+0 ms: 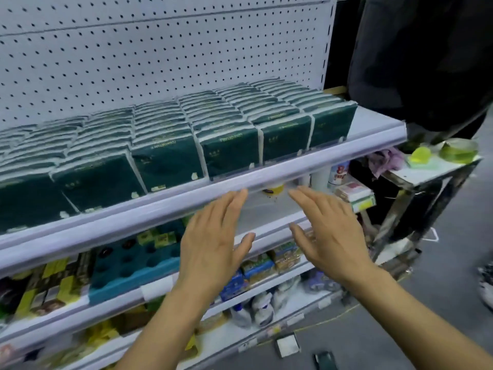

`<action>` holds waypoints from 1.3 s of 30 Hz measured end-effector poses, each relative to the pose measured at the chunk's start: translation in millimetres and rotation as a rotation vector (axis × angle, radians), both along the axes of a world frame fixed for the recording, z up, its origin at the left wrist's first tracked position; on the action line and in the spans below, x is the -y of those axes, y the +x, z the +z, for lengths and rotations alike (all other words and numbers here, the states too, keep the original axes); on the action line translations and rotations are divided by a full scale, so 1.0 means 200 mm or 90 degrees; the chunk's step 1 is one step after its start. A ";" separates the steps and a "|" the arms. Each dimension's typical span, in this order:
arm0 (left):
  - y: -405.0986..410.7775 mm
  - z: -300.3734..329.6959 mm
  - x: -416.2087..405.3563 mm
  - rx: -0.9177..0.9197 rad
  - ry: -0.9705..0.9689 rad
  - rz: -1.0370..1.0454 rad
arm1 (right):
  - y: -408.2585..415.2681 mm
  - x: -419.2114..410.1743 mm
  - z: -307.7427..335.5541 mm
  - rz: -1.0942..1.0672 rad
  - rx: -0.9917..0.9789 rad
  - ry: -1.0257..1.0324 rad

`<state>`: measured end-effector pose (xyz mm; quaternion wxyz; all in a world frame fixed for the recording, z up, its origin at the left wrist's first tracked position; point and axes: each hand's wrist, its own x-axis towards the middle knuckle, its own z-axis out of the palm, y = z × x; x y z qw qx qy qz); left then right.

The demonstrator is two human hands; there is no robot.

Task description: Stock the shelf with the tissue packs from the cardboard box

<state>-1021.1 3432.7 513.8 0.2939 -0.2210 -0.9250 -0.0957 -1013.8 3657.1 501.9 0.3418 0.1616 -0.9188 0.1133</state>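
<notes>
Both hands, left hand (213, 244) and right hand (326, 233), hover empty with straight fingers below the shelf (186, 206) of tissue packs (165, 145).

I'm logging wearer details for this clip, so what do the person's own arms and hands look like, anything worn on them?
Both arms are bare as far as the frame shows: no sleeves in view. The left hand and right hand have no gloves, and no rings, watch or wristband are visible. The picture is slightly blurred, so small markings cannot be ruled out.
</notes>
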 end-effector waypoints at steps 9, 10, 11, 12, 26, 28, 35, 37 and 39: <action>0.12 -0.57 -0.32 0.228 -0.098 -0.060 | 0.31 -0.43 -0.56 -0.155 0.267 0.011; 0.14 -0.66 -0.35 0.270 -0.098 -0.064 | 0.35 -0.48 -0.64 -0.169 0.295 0.003; 0.15 -0.74 -0.39 0.305 -0.101 -0.068 | 0.38 -0.52 -0.73 -0.181 0.321 -0.005; 0.17 -0.83 -0.42 0.338 -0.105 -0.070 | 0.41 -0.57 -0.81 -0.191 0.343 -0.010; 0.03 -2.52 -0.77 0.828 0.023 0.030 | 0.44 -0.89 -2.39 -0.383 0.704 -0.215; -0.04 -2.84 -0.81 0.890 0.090 0.095 | 0.40 -0.90 -2.69 -0.403 0.754 -0.239; -0.23 -3.87 -0.86 0.960 0.179 0.253 | 0.27 -0.87 -3.60 -0.468 0.867 -0.291; -0.28 -4.12 -0.85 0.942 0.167 0.304 | 0.24 -0.86 -3.83 -0.470 0.888 -0.266; -0.31 -4.32 -0.84 0.909 0.163 0.340 | 0.21 -0.85 -4.02 -0.468 0.897 -0.239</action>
